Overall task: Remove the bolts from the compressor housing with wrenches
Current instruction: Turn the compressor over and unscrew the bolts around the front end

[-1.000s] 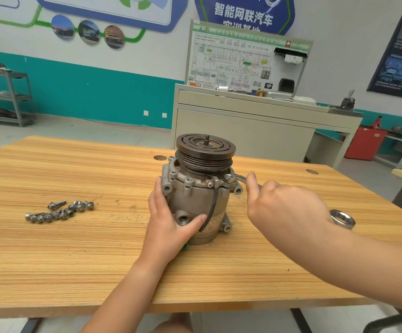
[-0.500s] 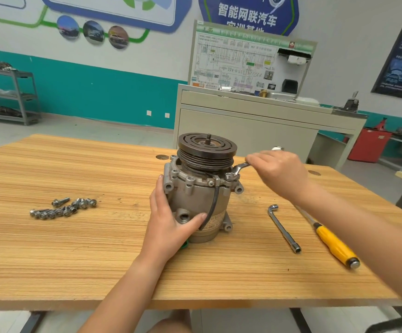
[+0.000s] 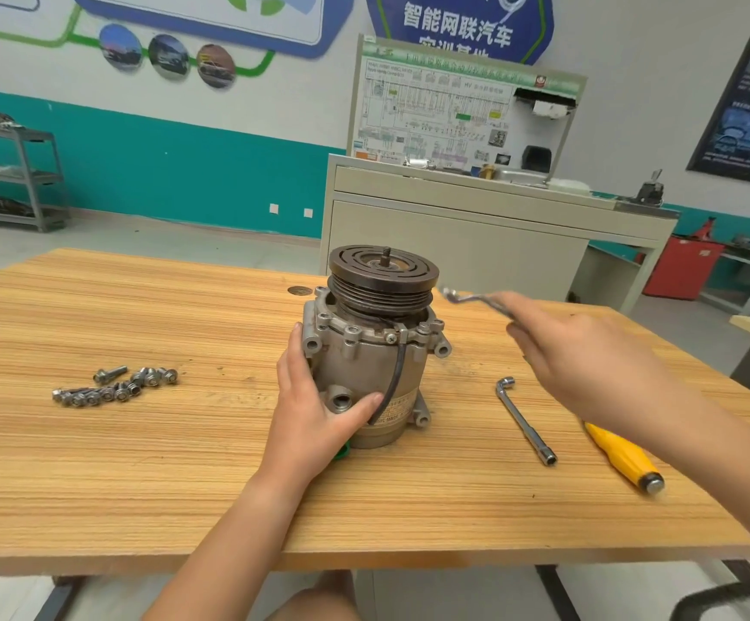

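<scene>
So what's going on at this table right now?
A person steadies the grey metal compressor with the left hand. The right hand holds a slim steel wrench in the air beside the dark pulley, off any bolt. Loose silver bolts lie heaped on the wooden table at left; an L-shaped socket wrench and a yellow-handled screwdriver lie at right.

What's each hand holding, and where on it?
Left hand grips the compressor housing low on its side. Right hand holds a wrench by its shank, head free.
</scene>
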The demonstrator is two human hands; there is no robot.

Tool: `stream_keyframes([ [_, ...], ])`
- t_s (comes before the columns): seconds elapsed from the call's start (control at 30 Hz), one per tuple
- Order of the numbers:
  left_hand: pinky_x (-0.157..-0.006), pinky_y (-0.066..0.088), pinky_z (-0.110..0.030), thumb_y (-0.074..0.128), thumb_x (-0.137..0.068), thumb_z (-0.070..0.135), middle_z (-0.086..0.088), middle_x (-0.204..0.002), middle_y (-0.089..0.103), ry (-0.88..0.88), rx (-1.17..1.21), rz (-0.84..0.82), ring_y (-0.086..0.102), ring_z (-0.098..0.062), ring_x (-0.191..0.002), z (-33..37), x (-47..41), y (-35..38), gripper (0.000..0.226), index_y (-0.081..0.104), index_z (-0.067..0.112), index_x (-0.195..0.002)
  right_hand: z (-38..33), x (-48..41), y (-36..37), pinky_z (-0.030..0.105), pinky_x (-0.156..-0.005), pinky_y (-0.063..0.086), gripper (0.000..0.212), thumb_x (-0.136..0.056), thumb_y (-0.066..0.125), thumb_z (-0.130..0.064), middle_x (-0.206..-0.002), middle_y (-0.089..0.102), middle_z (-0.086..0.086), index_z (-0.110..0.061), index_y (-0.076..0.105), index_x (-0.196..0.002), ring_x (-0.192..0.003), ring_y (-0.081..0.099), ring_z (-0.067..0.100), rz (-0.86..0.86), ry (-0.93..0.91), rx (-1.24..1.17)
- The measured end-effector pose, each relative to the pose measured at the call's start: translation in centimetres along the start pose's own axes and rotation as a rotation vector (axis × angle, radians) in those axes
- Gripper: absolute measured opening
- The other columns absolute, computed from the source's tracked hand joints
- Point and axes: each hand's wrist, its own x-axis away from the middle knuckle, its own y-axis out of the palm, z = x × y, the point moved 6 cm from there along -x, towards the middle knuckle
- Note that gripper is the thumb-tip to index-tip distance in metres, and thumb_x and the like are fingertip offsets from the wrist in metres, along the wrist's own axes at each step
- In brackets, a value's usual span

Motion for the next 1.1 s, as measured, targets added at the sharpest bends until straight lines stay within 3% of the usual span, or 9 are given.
stream_keyframes([
  [0.07, -0.101, 0.021, -0.018, 0.079, -0.064, 0.046, 0.008, -0.152, 0.012, 0.004, -0.003, 0.003, 0.017, 0.007, -0.122, 0.0, 0.0, 0.0, 0.121, -0.008, 0.034, -0.148, -0.7, 0.2, 1.1, 0.030, -0.048, 0.037, 0.026, -0.098, 0.024, -0.030, -0.061, 0.049, -0.004, -0.035, 0.019, -0.123, -0.057, 0.049, 0.018, -0.095, 0.014, 0.071],
  [0.17, -0.101, 0.021, -0.017, 0.080, -0.064, 0.044, 0.007, -0.152, 0.013, 0.006, 0.000, 0.009, 0.017, 0.008, -0.121, 0.0, -0.1, -0.1, 0.121, -0.006, 0.032, -0.149, -1.8, -0.5, 1.7, 0.027, -0.043, 0.030, 0.028, -0.096, 0.036, -0.015, -0.060, 0.044, -0.003, -0.027, 0.026, -0.119, -0.054, 0.042, 0.014, -0.162, 0.031, 0.169],
  [0.3, -0.100, 0.022, -0.015, 0.080, -0.064, 0.044, 0.008, -0.151, 0.015, 0.011, 0.012, 0.014, 0.017, 0.011, -0.119, 0.0, 0.0, -0.1, 0.121, -0.004, 0.032, -0.149, -2.3, -1.0, 1.1, 0.026, -0.040, 0.025, 0.031, -0.089, 0.037, -0.001, -0.059, 0.036, -0.002, -0.017, 0.033, -0.115, -0.050, 0.032, 0.014, -0.255, 0.073, 0.300],
  [0.4, -0.101, 0.022, -0.017, 0.080, -0.064, 0.044, 0.007, -0.151, 0.015, 0.010, 0.009, 0.017, 0.017, 0.009, -0.121, 0.0, 0.0, -0.1, 0.121, -0.005, 0.032, -0.149, -3.7, -1.0, 0.4, 0.027, -0.038, 0.022, 0.046, -0.087, 0.037, 0.004, -0.057, 0.029, 0.000, -0.006, 0.028, -0.131, -0.046, 0.026, 0.015, -0.293, 0.045, 0.402],
  [0.5, -0.101, 0.022, -0.017, 0.079, -0.064, 0.045, 0.007, -0.152, 0.014, 0.009, 0.005, 0.016, 0.017, 0.008, -0.121, 0.0, 0.0, 0.0, 0.121, -0.006, 0.032, -0.149, -5.0, -0.8, 0.8, 0.027, -0.036, 0.020, 0.058, -0.089, 0.036, 0.002, -0.056, 0.028, 0.003, 0.001, 0.010, -0.141, -0.044, 0.027, 0.016, -0.332, 0.004, 0.479],
  [0.57, -0.100, 0.022, -0.017, 0.079, -0.064, 0.046, 0.008, -0.152, 0.013, 0.007, 0.000, 0.015, 0.017, 0.009, -0.120, 0.0, 0.0, -0.1, 0.121, -0.006, 0.033, -0.149, -5.2, -0.8, 0.9, 0.024, -0.036, 0.020, 0.056, -0.093, 0.034, -0.006, -0.055, 0.031, 0.003, 0.000, 0.010, -0.142, -0.043, 0.028, 0.017, -0.320, -0.006, 0.507],
  [0.77, -0.100, 0.023, -0.018, 0.079, -0.064, 0.047, 0.010, -0.152, 0.012, 0.002, 0.006, 0.012, 0.018, 0.008, -0.121, 0.0, 0.0, -0.1, 0.121, -0.006, 0.034, -0.148, -4.2, -1.7, 0.0, 0.025, -0.038, 0.029, 0.037, -0.094, 0.031, -0.008, -0.057, 0.035, 0.002, -0.001, 0.029, -0.130, -0.046, 0.034, 0.017, -0.340, -0.019, 0.486],
  [0.93, -0.101, 0.022, -0.017, 0.079, -0.064, 0.044, 0.008, -0.152, 0.012, 0.007, 0.006, 0.018, 0.018, 0.006, -0.126, 0.0, 0.0, 0.0, 0.121, -0.006, 0.032, -0.149, -5.1, -1.4, 0.4, 0.025, -0.036, 0.023, 0.047, -0.088, 0.034, 0.002, -0.064, 0.040, 0.006, 0.005, 0.023, -0.134, -0.046, 0.029, 0.017, -0.350, 0.005, 0.501],
  [1.1, -0.099, 0.025, -0.018, 0.084, -0.063, 0.037, 0.010, -0.150, 0.010, -0.020, 0.095, 0.034, 0.021, 0.004, -0.123, -0.1, -0.2, 0.8, 0.124, -0.006, 0.035, -0.148, -3.6, -2.0, 0.5, 0.026, -0.040, 0.030, 0.020, -0.092, 0.035, -0.012, -0.060, 0.037, -0.001, -0.011, 0.041, -0.111, -0.050, 0.036, 0.014, -0.387, 0.053, 0.426],
])
